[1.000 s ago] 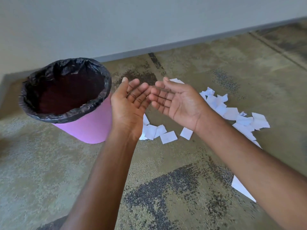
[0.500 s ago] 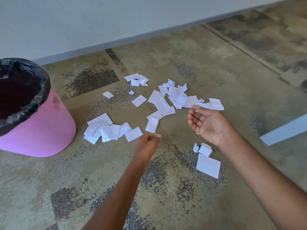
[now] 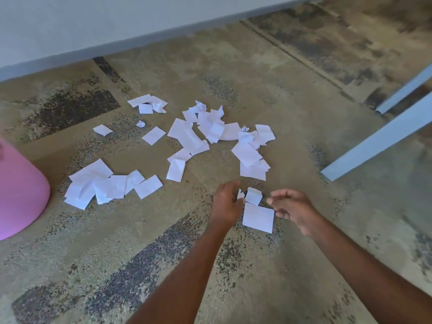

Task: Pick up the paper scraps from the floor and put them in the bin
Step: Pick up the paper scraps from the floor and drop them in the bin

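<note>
hands are down at the carpet (image 3: 163, 265) now: 1 second ago both palms were spread and bare beside the bin's mouth, and 0.5 seconds ago they were swinging right over the scatter, so i read this as 1 load delivered and the next grab just starting. my left hand (image 3: 225, 202) shows its back to the camera, fingers curled toward a small folded scrap (image 3: 253, 195). its fingertips are hidden behind the knuckles, so i cannot tell whether it already pinches paper or only touches it. my right hand (image 3: 291, 208) hangs just right of the same little group, fingers loosely curled, holding nothing, thumb close to the square scrap (image 3: 258, 217) that lies between the 2 hands. most of the job is left, i judge: the main scatter (image 3: 194, 136) lies farther off, and a pile (image 3: 102, 183) sits at the left just beside the bin (image 3: 21, 190). the bin has slid to the left edge of view. only its pink wall shows, rim and liner cut off, so i cannot see inside. 2 pale bars (image 3: 374, 139) at the right are cut by the frame, and i cannot say what they belong to. both hands are slightly blurred.
</note>
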Demonstrator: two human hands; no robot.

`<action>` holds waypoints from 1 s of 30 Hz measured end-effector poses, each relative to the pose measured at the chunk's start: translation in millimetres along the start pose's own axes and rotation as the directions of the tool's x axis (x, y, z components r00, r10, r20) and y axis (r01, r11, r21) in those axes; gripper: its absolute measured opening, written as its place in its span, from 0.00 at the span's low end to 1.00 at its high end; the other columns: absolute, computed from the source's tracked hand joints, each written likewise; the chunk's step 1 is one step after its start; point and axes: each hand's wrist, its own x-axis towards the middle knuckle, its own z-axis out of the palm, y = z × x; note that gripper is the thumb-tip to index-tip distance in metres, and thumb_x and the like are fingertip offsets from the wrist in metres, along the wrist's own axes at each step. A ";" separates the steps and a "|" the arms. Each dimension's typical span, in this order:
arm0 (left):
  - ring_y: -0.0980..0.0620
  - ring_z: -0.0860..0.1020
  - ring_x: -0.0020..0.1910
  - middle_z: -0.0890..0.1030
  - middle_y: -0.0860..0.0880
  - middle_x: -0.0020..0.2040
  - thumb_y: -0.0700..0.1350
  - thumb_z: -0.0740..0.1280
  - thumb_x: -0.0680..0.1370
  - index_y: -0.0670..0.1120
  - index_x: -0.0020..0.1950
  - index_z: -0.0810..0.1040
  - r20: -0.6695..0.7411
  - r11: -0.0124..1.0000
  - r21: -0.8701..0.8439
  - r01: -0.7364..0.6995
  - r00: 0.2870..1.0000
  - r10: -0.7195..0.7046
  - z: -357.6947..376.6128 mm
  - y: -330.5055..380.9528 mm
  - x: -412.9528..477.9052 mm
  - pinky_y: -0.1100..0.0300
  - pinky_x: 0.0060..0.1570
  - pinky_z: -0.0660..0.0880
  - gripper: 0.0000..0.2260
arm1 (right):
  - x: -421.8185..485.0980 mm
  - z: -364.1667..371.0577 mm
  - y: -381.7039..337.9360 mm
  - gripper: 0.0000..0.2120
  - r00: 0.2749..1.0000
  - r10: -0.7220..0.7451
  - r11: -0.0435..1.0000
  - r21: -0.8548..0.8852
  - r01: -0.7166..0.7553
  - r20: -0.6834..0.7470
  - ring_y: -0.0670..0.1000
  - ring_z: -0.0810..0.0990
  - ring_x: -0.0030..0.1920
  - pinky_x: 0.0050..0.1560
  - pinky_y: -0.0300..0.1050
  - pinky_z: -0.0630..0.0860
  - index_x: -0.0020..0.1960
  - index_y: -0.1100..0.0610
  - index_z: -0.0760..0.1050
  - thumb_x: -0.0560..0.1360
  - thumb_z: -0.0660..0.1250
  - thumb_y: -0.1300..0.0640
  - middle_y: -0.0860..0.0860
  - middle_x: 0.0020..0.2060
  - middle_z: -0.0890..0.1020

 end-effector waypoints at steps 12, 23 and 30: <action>0.42 0.80 0.58 0.77 0.43 0.64 0.37 0.68 0.82 0.44 0.63 0.79 0.002 0.942 0.335 -0.029 1.000 0.030 11.6 -5.6 21.1 0.49 0.57 0.78 0.10 | 8.5 23.6 36.0 0.37 0.962 -0.267 0.702 -0.672 0.237 0.061 0.52 0.76 0.57 0.55 0.51 0.78 0.63 0.51 0.75 0.59 0.88 0.49 0.49 0.58 0.71; 0.39 0.79 0.60 0.73 0.41 0.67 0.46 0.68 0.84 0.42 0.64 0.82 0.109 0.909 0.410 -0.080 0.993 0.038 31.7 1.4 35.7 0.45 0.60 0.78 0.11 | 16.3 20.0 40.4 0.26 0.984 -0.180 0.945 -0.280 0.172 -0.006 0.51 0.85 0.49 0.40 0.43 0.78 0.61 0.50 0.80 0.67 0.85 0.61 0.48 0.52 0.85; 0.46 0.79 0.55 0.79 0.44 0.60 0.53 0.74 0.81 0.42 0.56 0.85 0.096 0.989 0.131 0.060 0.993 -0.073 46.0 6.9 40.7 0.53 0.58 0.78 0.14 | 22.2 22.8 19.4 0.08 0.995 -0.102 0.994 0.041 0.102 -0.002 0.50 0.84 0.41 0.35 0.39 0.76 0.54 0.58 0.85 0.76 0.79 0.59 0.54 0.47 0.89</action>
